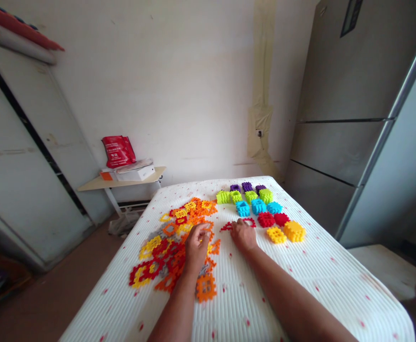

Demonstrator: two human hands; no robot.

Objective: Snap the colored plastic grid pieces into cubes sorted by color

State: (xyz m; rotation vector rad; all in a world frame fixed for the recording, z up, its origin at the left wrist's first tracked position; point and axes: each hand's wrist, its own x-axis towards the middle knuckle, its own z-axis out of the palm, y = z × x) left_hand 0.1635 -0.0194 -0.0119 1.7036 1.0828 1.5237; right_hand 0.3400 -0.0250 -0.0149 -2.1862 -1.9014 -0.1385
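My left hand (196, 246) hovers over the right side of a loose pile of flat, notched plastic building tiles. Its fingers are half bent with a gap to the thumb, and nothing shows between them. Orange tiles (206, 288) lie beside and below it; red tiles (160, 249) and yellow tiles (150, 247) lie to its left. My right hand (244, 235) rests low on the table, fingers closed down at red tiles. One red tile (226, 227) shows left of the fingertips, another red tile (250, 222) to their right. The fingertips partly hide what they grip.
Right of my hands stand colour-sorted stacks: yellow (295, 231), red (266, 219), blue (258, 206), green (223, 197) and purple (246, 186). All rest on a padded white cover (229, 313). Beyond are a side table (97, 183) with a red bag (118, 151) and a refrigerator (336, 104).
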